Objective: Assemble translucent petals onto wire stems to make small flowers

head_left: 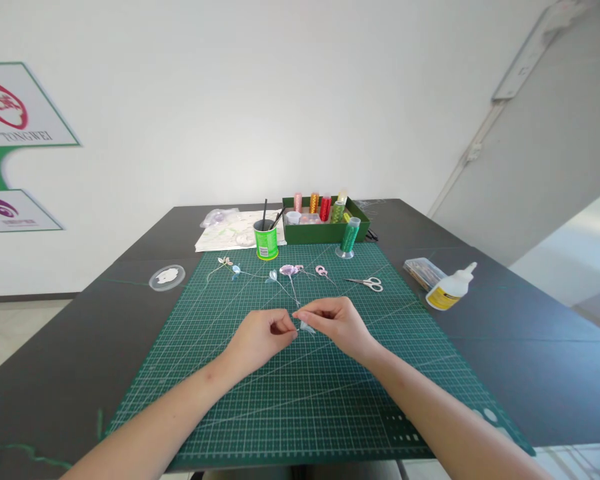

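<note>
Both my hands meet above the green cutting mat [260,400], fingertips almost touching. My left hand [260,337] is closed in a pinch, and whatever is between its fingers is too small to make out. My right hand [337,323] pinches too, with its fingertips hiding what they hold. Just under the right fingers shows a pale blue petal piece [307,327]. A purple flower [289,270] lies beyond, its thin stem running toward my fingertips. Around it are a pale blue flower [273,275], another blue one [236,270] and a pink looped piece [321,271].
White-handled scissors [373,284] lie to the right. Behind stand a green can [267,241] with dark tools, a green thread spool [351,235] and a green box [325,233] of spools. A glue bottle [450,289] and clear case [424,273] sit right, a round lid [167,277] left.
</note>
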Action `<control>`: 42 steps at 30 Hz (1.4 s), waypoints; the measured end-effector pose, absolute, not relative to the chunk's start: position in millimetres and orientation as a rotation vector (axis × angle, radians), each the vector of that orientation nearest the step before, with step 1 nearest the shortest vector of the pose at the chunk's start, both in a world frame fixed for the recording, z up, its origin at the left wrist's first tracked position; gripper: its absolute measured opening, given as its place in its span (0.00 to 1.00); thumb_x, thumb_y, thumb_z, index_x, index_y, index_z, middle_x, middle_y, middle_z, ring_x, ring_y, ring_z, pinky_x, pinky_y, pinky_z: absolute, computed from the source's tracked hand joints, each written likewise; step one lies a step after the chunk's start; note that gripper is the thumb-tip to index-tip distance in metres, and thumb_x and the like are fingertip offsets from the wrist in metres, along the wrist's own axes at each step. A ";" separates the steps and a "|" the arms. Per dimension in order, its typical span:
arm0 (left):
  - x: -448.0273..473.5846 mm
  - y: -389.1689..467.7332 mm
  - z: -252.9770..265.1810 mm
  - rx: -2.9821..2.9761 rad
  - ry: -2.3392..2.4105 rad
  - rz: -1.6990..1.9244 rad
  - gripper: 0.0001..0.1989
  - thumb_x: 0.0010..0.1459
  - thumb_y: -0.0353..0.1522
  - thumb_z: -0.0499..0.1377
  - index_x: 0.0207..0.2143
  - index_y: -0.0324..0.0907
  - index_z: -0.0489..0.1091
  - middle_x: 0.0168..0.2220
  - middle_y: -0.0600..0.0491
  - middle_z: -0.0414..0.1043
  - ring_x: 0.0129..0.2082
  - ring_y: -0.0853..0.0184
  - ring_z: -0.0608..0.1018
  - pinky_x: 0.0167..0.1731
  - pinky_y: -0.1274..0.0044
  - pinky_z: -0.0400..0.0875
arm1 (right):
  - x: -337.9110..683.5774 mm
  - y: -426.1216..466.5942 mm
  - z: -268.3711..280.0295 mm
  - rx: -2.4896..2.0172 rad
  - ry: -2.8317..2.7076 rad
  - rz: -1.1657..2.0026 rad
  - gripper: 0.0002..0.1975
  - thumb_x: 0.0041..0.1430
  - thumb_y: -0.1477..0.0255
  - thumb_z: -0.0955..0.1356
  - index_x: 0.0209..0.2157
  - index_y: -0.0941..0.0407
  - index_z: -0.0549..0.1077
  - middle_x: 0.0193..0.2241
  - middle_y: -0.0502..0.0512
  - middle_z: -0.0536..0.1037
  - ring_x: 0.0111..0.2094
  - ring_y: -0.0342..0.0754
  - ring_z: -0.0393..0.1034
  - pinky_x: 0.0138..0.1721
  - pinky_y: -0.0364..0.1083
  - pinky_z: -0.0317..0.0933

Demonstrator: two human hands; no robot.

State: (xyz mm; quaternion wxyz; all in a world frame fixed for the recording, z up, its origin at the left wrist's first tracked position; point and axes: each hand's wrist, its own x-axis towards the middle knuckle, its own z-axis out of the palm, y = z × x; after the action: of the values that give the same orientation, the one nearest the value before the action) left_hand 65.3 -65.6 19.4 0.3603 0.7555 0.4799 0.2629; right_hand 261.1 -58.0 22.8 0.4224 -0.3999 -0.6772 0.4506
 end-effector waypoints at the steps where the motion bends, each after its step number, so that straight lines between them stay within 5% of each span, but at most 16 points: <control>1: 65.9 -66.7 19.5 1.961 1.225 0.669 0.07 0.56 0.33 0.60 0.25 0.43 0.71 0.24 0.59 0.74 0.25 0.70 0.74 0.29 0.79 0.65 | 261.0 -56.9 22.0 -1.008 -1.694 1.122 0.13 0.57 0.62 0.71 0.31 0.56 0.84 0.21 0.53 0.77 0.22 0.43 0.60 0.23 0.43 0.54; 8: 68.7 -71.0 27.7 2.096 1.229 0.609 0.04 0.55 0.29 0.62 0.27 0.44 0.74 0.27 0.60 0.77 0.28 0.69 0.78 0.31 0.79 0.66 | 260.6 -51.6 19.0 -1.040 -1.658 1.142 0.13 0.56 0.62 0.71 0.31 0.55 0.84 0.27 0.56 0.82 0.29 0.49 0.72 0.30 0.46 0.63; 19: 68.8 -72.7 28.6 2.108 1.244 0.612 0.04 0.56 0.29 0.62 0.28 0.45 0.73 0.25 0.61 0.77 0.25 0.70 0.78 0.29 0.80 0.67 | 260.7 -45.2 17.1 -1.165 -1.579 1.184 0.14 0.53 0.61 0.71 0.30 0.57 0.84 0.28 0.57 0.83 0.32 0.51 0.74 0.33 0.48 0.64; 32: 68.1 -69.3 25.0 1.852 1.209 0.726 0.04 0.63 0.33 0.56 0.33 0.45 0.64 0.34 0.55 0.82 0.34 0.64 0.83 0.36 0.73 0.74 | 265.0 -37.5 10.7 -1.222 -1.602 1.175 0.12 0.53 0.64 0.70 0.28 0.57 0.83 0.27 0.54 0.82 0.32 0.50 0.72 0.36 0.47 0.62; 42: 66.4 -60.0 19.7 1.704 1.319 0.803 0.05 0.63 0.34 0.55 0.33 0.44 0.63 0.33 0.52 0.82 0.33 0.63 0.84 0.36 0.72 0.75 | 266.0 -37.5 4.9 -1.262 -1.791 1.146 0.13 0.56 0.63 0.70 0.30 0.57 0.83 0.22 0.51 0.77 0.23 0.44 0.62 0.26 0.44 0.53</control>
State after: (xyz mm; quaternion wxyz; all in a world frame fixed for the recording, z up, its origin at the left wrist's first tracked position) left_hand 66.4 -60.0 19.7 0.4088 0.6762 0.5235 0.3186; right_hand 266.0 -37.5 4.9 0.3281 -0.4821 -0.6843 0.4378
